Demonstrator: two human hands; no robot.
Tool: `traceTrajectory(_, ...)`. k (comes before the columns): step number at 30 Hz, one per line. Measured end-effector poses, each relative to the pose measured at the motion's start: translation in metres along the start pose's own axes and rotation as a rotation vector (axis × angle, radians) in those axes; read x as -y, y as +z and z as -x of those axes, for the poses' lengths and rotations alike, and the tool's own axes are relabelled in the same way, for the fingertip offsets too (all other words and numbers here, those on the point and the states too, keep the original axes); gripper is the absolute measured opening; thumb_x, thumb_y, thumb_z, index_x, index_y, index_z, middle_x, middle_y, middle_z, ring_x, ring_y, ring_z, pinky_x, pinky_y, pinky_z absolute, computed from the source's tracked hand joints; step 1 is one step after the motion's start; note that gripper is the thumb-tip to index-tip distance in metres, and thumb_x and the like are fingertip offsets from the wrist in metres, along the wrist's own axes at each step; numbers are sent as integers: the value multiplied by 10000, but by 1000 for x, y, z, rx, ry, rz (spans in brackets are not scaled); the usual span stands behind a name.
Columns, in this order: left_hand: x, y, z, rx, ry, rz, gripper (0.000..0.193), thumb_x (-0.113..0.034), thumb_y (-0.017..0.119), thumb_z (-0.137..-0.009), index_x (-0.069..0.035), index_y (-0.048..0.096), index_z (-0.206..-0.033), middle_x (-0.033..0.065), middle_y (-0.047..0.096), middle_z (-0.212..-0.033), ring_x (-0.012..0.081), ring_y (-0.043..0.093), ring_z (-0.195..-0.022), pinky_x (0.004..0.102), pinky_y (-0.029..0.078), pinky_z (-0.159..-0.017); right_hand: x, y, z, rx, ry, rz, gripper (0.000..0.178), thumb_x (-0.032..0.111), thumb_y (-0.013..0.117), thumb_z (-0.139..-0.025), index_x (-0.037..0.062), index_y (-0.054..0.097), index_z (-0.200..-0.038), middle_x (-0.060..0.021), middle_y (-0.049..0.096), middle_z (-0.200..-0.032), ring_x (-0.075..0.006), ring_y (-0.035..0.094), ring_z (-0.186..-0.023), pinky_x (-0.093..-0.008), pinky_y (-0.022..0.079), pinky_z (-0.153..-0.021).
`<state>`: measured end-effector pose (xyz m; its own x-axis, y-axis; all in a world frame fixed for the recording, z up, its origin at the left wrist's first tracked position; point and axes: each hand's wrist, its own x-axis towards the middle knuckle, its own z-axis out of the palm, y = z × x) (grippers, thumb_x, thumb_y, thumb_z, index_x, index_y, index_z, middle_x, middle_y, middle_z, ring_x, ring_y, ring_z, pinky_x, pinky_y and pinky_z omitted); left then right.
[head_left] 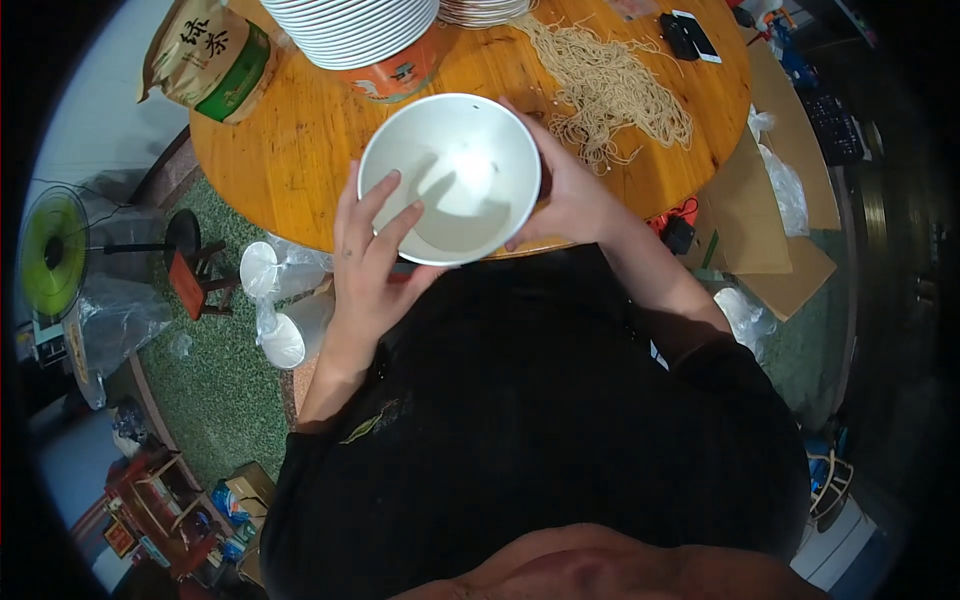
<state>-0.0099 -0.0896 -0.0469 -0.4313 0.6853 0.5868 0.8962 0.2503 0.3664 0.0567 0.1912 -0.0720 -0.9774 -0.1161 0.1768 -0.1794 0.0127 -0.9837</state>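
I am holding one white bowl [465,200] with both hands, its open mouth facing up toward me, over the near edge of a round wooden table [270,170]; whether its base is touching the wood, I cannot tell. My left hand [368,255] is gripping the left side: two fingers are reaching over the rim across the inside, while the thumb is lying outside, by the near rim. My right hand [568,195] is curving around the right outer wall, fingers spreading toward the far side and thumb lying near the close side; its contact underneath is being hidden by the bowl. A few small dark specks are showing on the white interior. Beyond the bowl, a tall stack of white dishes [350,28] is standing, with an orange container [400,78] showing just below it. To the right, a loose heap of tan strands [630,95] is spreading over the wood, and a phone [697,37] is lying past it. At far left, a tan-and-green bag [215,62] is standing near the table's edge.
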Motion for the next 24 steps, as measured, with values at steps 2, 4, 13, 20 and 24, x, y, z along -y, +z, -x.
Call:
traceTrajectory(2, -1, 3, 0, 1, -106, -107, 656, -387, 881, -788, -97, 617, -1315, 189, 526, -1478, 514, 361, -1457, 643, 323, -1162, 5, -11, -1, -49, 1, 114, 1229, 49, 967, -629, 46, 251, -1628, -121, 390, -1608, -255, 409, -1466, -408, 348, -1212)
traceTrajectory(4, -2, 7, 4, -50, -147, -195, 670, -399, 883, -774, -105, 626, -1318, 166, 506, -1506, 504, 340, -1476, 665, 273, -1174, 6, -30, -7, -208, -38, 162, 734, -13, 845, -791, 22, 542, -1458, -132, 559, -1460, -201, 580, -1291, -342, 483, -1080)
traceTrajectory(13, 0, 21, -9, -124, -166, -293, 702, -433, 863, -787, -92, 601, -1342, 134, 518, -1505, 458, 332, -1504, 685, 111, -1214, 5, -138, -66, -704, 315, 1035, 299, 327, 779, -891, 48, 779, -999, -65, 772, -900, -152, 712, -817, -317, 557, -780)
traceTrajectory(20, -11, 20, -18, -103, -139, -285, 585, -297, 871, -812, -83, 612, -1291, 137, 553, -1462, 431, 401, -1468, 660, 179, -1205, -34, -167, -106, -418, 452, 1259, 363, 425, 790, -875, 81, 792, -992, -77, 773, -871, -183, 714, -815, -341, 555, -787)
traceTrajectory(24, -16, 13, -6, -209, -60, -181, 595, -185, 917, -755, -66, 616, -1255, 178, 583, -1396, 398, 501, -1378, 533, 387, -1130, -14, -143, -77, -558, 192, 738, 183, 197, 774, -930, 33, 781, -1010, 3, 749, -842, -55, 655, -791, -242, 521, -717)
